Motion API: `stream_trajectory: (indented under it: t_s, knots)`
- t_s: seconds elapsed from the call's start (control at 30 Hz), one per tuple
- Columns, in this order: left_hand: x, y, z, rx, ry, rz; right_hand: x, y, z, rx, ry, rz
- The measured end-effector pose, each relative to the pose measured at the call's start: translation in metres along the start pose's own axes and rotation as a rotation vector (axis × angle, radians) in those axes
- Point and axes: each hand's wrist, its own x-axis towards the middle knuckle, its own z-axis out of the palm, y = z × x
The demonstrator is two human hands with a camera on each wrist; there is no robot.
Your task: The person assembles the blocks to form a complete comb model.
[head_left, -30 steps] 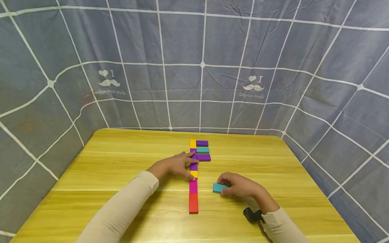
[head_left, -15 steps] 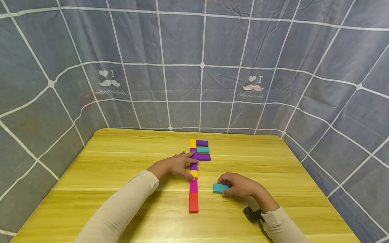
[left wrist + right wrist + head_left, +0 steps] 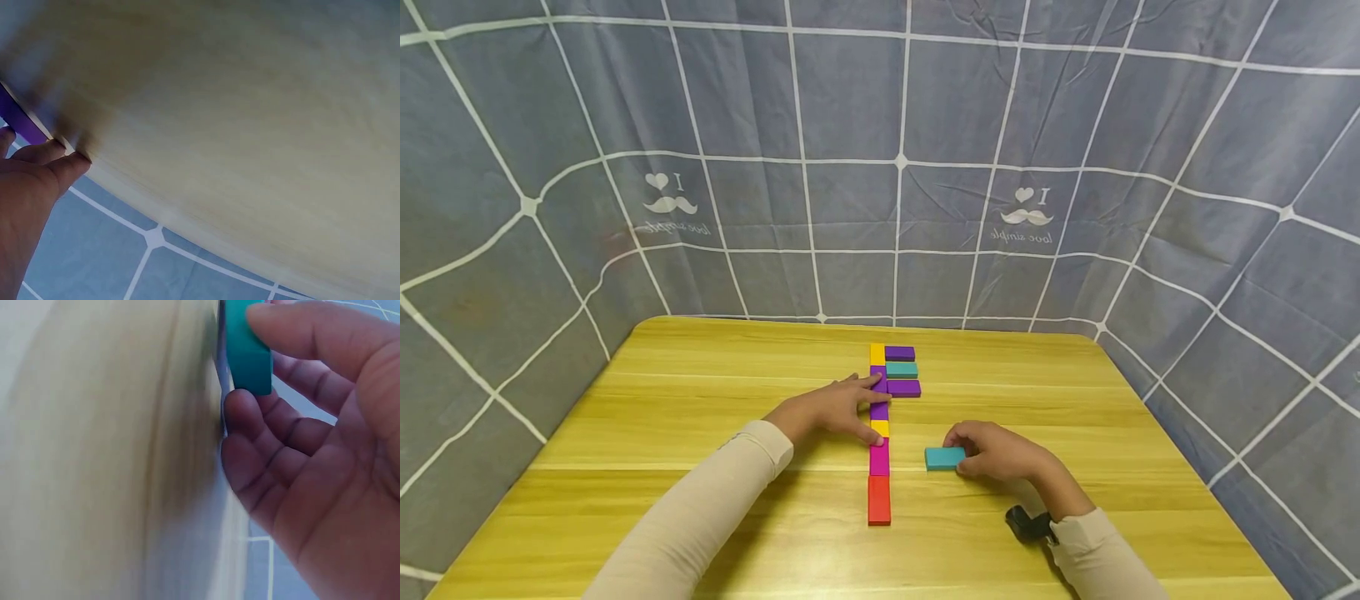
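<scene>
A straight column of coloured blocks runs front to back on the table: a red block (image 3: 879,502) nearest, a magenta block (image 3: 879,458), a small yellow block (image 3: 881,429), a purple block (image 3: 880,412) and others, partly covered by fingers. My left hand (image 3: 831,408) rests on the column with fingers spread. In the right wrist view, my right hand (image 3: 325,450) pinches a teal block (image 3: 250,356) between thumb and fingers. From the head view, this right hand (image 3: 1003,454) keeps it close over the table, right of the magenta block.
Against the column's far right side lie a dark purple block (image 3: 899,353), a second teal block (image 3: 902,370) and a violet block (image 3: 903,388). A black wrist camera (image 3: 1026,525) sits by the right cuff. Grey gridded curtain (image 3: 850,208) surrounds the wooden table (image 3: 700,350).
The right hand has shifted slightly away from me with the teal block, and more of the block shows. The left hand stays where it was on the column.
</scene>
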Motion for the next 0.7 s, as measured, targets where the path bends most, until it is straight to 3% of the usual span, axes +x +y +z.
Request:
stream_trajectory:
  t_s: [0.47, 0.7]
  knots:
    - [0.001, -0.002, 0.000, -0.007, -0.003, -0.001, 0.015, 0.008, -0.003, 0.076, 0.163, 0.035]
    - [0.000, 0.000, 0.000, -0.002, -0.009, 0.000, 0.032, 0.007, -0.001, 0.095, 0.202, 0.050]
